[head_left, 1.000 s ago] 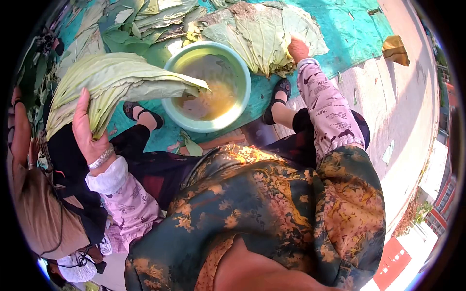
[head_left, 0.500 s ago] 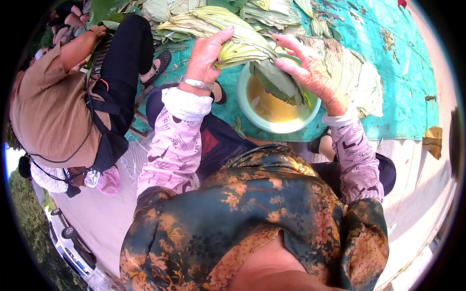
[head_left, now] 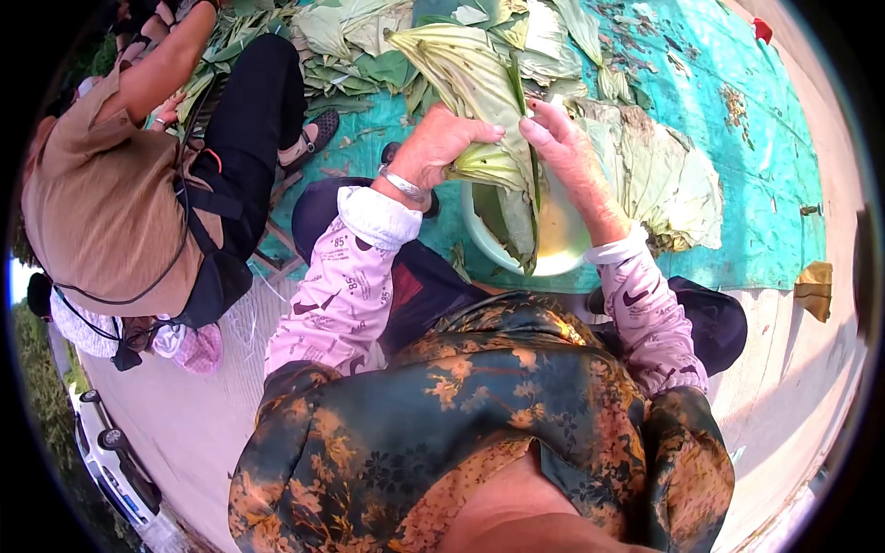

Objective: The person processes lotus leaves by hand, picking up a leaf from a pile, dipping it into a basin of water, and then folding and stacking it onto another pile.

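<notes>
A folded bundle of large, pale green, ribbed leaves (head_left: 461, 74) is held up between my hands. My left hand (head_left: 441, 147) grips its left side, thumb lying across the front. At the right edge, my right hand (head_left: 573, 158) pinches the leaves between thumb and fingers. The lower tip of the bundle hangs in front of a pale green basin (head_left: 553, 267), hiding part of it. Yellowish-brown liquid (head_left: 556, 226) shows inside the basin, below my right hand.
More flattened leaves (head_left: 645, 170) lie right of the basin, and a heap of leaves (head_left: 355, 46) is at the back, on a teal sheet (head_left: 765, 184). A person in a brown shirt (head_left: 120, 221) sits close on my left. A brown scrap (head_left: 813, 290) lies at the sheet's right edge.
The leaf bundle has turned from lying slantwise to more upright, its tip lower. My left hand has moved right and down, and my right hand has closed on the bundle's edge.
</notes>
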The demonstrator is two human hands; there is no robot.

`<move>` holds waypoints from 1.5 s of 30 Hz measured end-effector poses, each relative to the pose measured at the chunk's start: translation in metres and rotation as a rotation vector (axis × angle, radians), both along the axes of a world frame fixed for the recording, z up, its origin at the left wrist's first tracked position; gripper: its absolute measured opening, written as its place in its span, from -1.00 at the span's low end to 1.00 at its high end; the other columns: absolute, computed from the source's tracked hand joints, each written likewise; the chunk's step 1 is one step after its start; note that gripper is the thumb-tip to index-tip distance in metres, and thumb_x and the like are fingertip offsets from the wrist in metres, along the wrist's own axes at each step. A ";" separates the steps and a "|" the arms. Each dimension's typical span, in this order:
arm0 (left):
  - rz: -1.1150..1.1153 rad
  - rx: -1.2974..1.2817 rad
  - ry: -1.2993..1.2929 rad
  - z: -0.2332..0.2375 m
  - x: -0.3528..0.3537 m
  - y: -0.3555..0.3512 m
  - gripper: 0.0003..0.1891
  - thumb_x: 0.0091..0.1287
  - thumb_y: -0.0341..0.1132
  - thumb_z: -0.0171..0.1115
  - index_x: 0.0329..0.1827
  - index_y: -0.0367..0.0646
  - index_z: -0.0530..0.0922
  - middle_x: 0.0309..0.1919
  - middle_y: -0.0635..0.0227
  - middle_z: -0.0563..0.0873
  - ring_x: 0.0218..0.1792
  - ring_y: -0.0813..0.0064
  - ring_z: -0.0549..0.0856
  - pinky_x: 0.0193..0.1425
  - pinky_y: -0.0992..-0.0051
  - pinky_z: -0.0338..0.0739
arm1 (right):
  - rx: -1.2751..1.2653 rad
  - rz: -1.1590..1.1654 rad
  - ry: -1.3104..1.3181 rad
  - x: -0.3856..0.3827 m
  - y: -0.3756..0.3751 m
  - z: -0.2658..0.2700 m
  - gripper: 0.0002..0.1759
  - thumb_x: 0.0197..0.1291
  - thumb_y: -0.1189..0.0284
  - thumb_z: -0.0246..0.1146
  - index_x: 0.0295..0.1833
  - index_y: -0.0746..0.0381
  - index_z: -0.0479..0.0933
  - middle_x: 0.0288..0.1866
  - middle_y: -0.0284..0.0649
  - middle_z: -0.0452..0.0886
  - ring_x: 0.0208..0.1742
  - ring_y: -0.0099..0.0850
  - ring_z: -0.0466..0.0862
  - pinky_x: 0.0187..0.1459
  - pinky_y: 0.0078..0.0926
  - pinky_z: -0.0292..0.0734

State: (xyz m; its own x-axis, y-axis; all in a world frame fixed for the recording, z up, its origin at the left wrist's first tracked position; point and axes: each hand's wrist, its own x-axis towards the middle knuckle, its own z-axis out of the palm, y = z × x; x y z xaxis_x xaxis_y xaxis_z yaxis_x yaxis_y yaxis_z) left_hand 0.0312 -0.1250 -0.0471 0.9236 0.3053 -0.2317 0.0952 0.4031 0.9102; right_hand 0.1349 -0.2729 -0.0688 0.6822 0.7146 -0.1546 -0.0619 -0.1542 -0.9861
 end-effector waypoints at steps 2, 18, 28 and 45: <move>-0.041 0.035 0.024 0.000 0.000 -0.003 -0.57 0.00 -0.61 0.22 0.00 -0.28 0.46 -0.18 0.28 0.63 -0.21 0.46 0.63 -0.11 0.49 0.55 | -0.057 -0.018 -0.019 0.003 -0.001 -0.005 -0.28 0.02 0.08 0.28 0.20 0.31 0.29 -0.17 -0.20 0.54 -0.18 -0.49 0.51 -0.16 -0.57 0.41; 0.078 0.026 0.011 0.004 0.001 0.011 -0.55 -0.04 -0.63 0.27 -0.02 -0.32 0.42 -0.18 0.24 0.60 -0.21 0.41 0.63 -0.14 0.46 0.57 | 0.321 -0.156 0.377 0.052 -0.031 -0.046 -0.74 0.17 0.43 0.13 -0.07 0.35 0.47 -0.22 -0.29 0.58 -0.25 -0.56 0.55 -0.13 -0.60 0.43; 0.062 0.039 0.023 0.005 0.000 0.010 -0.59 -0.02 -0.62 0.22 -0.03 -0.36 0.46 -0.19 0.22 0.63 -0.23 0.41 0.65 -0.16 0.48 0.59 | -0.073 0.141 -0.123 0.007 -0.018 -0.030 -0.46 0.00 0.46 0.31 0.14 0.30 0.36 -0.31 -0.32 0.53 -0.26 -0.63 0.49 -0.19 -0.66 0.41; 0.453 0.018 0.055 0.022 -0.025 0.047 -0.75 0.03 -0.60 0.23 -0.20 -0.49 0.51 -0.33 0.10 0.63 -0.38 0.34 0.67 -0.29 0.44 0.62 | -0.106 0.026 -0.320 0.064 -0.055 -0.022 -0.72 0.08 0.54 0.14 -0.04 0.28 0.46 -0.18 -0.17 0.61 -0.17 -0.42 0.58 -0.10 -0.51 0.42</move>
State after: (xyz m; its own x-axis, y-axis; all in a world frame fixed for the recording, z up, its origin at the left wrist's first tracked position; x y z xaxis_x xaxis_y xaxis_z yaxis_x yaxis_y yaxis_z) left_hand 0.0066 -0.0785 -0.0253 0.6824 0.6802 -0.2678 -0.0385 0.3992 0.9160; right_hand 0.1991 -0.3275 -0.0911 0.6898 0.7240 -0.0093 0.2540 -0.2540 -0.9333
